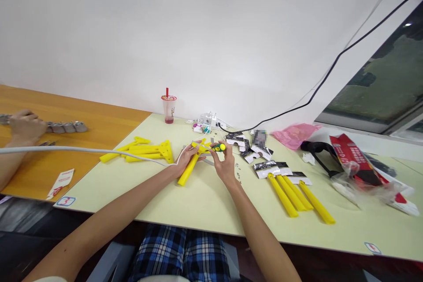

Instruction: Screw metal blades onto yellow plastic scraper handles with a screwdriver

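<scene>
My left hand (187, 158) is closed around a yellow plastic scraper handle (187, 173), with its grip end slanting down toward the table's front edge. In my right hand (225, 167) is a screwdriver (218, 147) with a green and yellow handle, pinched between the fingers. The screwdriver lies roughly level and points left at the scraper's head; whether its tip touches a screw is too small to tell. Several loose yellow scraper handles (148, 152) lie left of my left hand. Small dark parts (238, 172), likely screws, are scattered just right of my right hand.
Yellow handles with black-and-white cards (284, 191) lie at right, loose cards (253, 152) behind them. A drink cup (169, 110) and a power strip (209, 120) stand by the wall. A grey cable (125, 153) crosses my left wrist. Another person's hand (27, 125) is far left.
</scene>
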A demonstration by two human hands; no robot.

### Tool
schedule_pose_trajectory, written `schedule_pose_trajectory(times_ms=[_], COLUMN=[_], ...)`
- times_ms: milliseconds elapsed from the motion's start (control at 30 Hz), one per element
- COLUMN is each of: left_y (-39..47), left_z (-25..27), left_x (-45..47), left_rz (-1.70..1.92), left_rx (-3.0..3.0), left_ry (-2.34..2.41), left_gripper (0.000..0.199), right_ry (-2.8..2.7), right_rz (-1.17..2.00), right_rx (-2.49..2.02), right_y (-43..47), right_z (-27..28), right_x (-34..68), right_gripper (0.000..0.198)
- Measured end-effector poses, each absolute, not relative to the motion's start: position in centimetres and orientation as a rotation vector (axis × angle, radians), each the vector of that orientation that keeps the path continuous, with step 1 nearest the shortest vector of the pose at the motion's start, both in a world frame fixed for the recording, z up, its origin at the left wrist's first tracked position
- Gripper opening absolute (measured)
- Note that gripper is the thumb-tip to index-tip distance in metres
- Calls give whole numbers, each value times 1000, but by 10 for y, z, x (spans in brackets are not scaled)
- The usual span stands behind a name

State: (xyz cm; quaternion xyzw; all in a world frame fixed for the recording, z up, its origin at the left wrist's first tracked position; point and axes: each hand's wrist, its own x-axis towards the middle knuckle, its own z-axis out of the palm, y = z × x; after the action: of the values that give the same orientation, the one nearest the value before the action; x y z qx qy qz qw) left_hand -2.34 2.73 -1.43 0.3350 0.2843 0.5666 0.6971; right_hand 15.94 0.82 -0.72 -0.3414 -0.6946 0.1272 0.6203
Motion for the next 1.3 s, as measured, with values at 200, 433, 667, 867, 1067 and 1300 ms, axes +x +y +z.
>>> schedule_pose_trajectory(times_ms=[200, 433, 667, 867, 1067, 1300], left_y=[31, 34, 33, 31, 27, 25], left_z=[-9, -6, -1, 5, 7, 7], left_x=[-30, -38, -40, -40, -37, -36], left_rz=[1103, 972, 919, 951, 991, 1016], left_rx=[716, 748, 721, 682, 674, 682], left_ry=[579, 599, 511, 422, 438, 430], left_gripper=[61, 57, 55, 51, 50, 51], right_ry=[-1561, -1573, -1516, -1496, -1555, -1530], right_rz=[308, 310, 381, 344, 215, 207], right_rx=[-792, -811, -752, -728, -716, -642], right_y=[8, 7, 4, 2, 0, 3], right_z=[-4, 1, 6, 9, 8, 8], right_x=[161, 162, 162, 161, 160, 162], right_gripper=[38, 40, 39, 35, 30, 34])
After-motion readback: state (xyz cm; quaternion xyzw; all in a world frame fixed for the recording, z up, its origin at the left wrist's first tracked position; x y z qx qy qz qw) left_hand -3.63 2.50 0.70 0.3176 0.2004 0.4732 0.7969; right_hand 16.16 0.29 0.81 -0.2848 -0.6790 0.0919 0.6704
